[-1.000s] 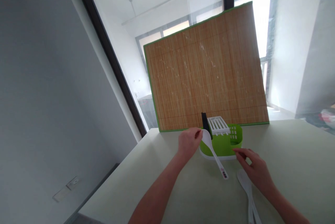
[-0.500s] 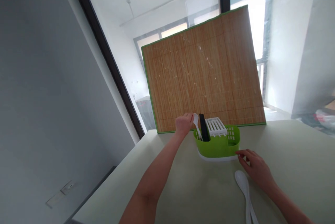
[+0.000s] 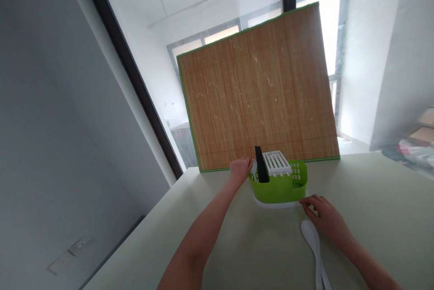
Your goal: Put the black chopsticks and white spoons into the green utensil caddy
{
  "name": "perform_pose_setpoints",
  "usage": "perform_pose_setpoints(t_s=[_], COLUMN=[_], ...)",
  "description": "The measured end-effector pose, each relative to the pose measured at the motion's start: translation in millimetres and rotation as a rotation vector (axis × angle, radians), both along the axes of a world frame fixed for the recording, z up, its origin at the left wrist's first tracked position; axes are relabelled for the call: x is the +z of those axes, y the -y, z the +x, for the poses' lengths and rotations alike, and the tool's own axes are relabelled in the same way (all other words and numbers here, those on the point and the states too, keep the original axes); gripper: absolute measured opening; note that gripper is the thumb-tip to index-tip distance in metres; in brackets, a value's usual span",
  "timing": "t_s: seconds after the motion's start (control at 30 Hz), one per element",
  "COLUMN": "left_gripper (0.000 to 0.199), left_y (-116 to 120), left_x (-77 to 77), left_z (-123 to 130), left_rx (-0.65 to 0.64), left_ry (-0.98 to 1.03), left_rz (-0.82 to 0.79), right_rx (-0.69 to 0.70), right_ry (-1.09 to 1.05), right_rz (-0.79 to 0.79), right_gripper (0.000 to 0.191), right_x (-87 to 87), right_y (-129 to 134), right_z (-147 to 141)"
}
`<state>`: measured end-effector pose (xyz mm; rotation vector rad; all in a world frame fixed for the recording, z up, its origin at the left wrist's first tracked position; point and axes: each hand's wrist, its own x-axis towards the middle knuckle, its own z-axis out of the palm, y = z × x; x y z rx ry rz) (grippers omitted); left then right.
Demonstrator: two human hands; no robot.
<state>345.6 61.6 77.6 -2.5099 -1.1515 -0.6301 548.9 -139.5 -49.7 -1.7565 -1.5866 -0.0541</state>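
Item: green caddy [image 3: 280, 193] on a white base, standing on the pale surface [image 3: 264, 249], bamboo mat [image 3: 254, 91] at twelve o'clock behind it. Contents: one black upright piece [image 3: 260, 163] at ten o'clock; one white slotted rack [image 3: 276, 161], centre; one white spoon [image 3: 254, 168], bowl up, at nine o'clock, lower part hidden by the caddy wall. My left hand [image 3: 240, 169], also at nine, has its fingers pinched together at that spoon's bowl; not yet released. My right hand [image 3: 323, 216], at four, has loosely curled fingers, tips at the base's edge; whether they grip it, I cannot tell. Outstanding, in my judgement: overlapping white spoons [image 3: 311, 234], two handles showing, lying at five o'clock, outside the caddy.
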Motion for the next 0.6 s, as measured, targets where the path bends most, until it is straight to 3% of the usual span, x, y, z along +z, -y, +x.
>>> perform_pose_setpoints(t_s=[0.2,0.33,0.43,0.6], left_gripper=[0.034,0.04,0.036,0.033], left_y=[8.4,31.2,58.6,106.8], left_x=[8.8,2.9,-19.8,-74.3], left_z=[-2.4,-11.9,-16.2,-13.8], left_rx=[-0.022,-0.094,-0.173,-0.29], left_ry=[0.037,0.295,0.473,0.573], left_rz=[0.022,0.094,0.062,-0.131], right_rx=[0.028,0.024,0.01,0.0], right_ry=[-0.032,-0.068,-0.081,-0.075], right_rz=[-0.092,-0.203,-0.279,-0.35], right_gripper=[0.027,0.025,0.024,0.024], right_x=[1.3,5.4,11.3,17.1], right_y=[1.2,6.7,11.7,15.2], right_z=[7.5,17.1,18.7,12.1])
